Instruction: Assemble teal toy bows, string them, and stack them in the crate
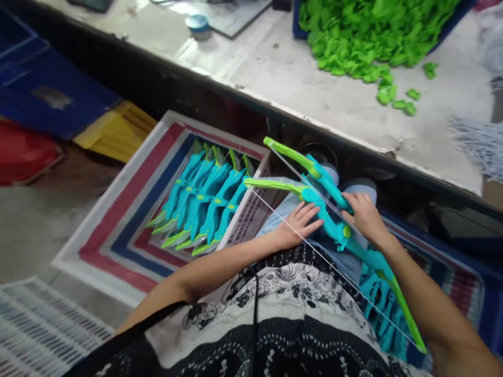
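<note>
Two toy bows with turquoise grips and lime-green limbs are over my lap. The nearer toy bow slants across my legs, its white string running over my left forearm side. My left hand lies flat with fingers spread, its fingertips against or just beside this bow's grip. My right hand is closed round the end of the turquoise part of the farther toy bow, whose far limb points toward the bench. Part of that bow is hidden by my right hand and the nearer bow.
At left, a striped-lined crate holds a row of toy bows. More bows lie in a crate at my right. The workbench ahead carries a bin of green pieces, a round blue-lidded container and white strings.
</note>
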`<action>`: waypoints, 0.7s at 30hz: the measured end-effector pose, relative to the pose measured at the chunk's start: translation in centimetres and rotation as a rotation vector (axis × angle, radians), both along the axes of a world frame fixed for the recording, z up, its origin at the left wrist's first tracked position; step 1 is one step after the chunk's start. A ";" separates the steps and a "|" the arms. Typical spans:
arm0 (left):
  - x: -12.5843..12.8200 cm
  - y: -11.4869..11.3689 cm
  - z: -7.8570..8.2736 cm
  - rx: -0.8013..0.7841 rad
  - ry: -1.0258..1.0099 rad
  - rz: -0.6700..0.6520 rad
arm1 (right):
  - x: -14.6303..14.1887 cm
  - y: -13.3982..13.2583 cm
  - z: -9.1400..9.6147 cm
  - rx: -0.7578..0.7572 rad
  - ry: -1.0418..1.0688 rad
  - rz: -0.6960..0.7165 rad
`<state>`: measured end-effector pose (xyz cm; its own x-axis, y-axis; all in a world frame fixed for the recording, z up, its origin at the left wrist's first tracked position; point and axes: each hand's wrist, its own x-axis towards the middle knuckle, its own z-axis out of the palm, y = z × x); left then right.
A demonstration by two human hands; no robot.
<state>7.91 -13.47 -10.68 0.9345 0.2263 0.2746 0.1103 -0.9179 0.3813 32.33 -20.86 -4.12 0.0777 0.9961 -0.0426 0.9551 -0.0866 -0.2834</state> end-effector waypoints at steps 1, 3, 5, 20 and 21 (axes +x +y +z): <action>1.1 0.4 0.0 0.021 -0.003 -0.009 | 1.1 0.6 0.6 -0.049 0.063 0.016; 3.3 1.2 0.7 0.041 0.014 -0.002 | 3.5 2.1 1.9 -0.169 0.217 0.054; 5.3 1.8 2.0 0.052 0.078 -0.036 | 5.7 3.7 2.9 -0.282 0.361 0.076; 3.4 5.5 6.0 -0.610 0.585 -0.223 | 4.3 15.7 1.2 -0.652 0.792 -0.052; 3.2 5.1 6.1 -0.567 0.576 -0.215 | 4.2 15.5 1.3 -0.521 0.721 -0.085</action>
<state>11.12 -8.38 -4.62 0.9324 -0.0128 -0.3611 0.2738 -0.6270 0.7293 36.54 -5.32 -2.82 -0.0703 0.8285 -0.5555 0.5443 -0.4349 -0.7174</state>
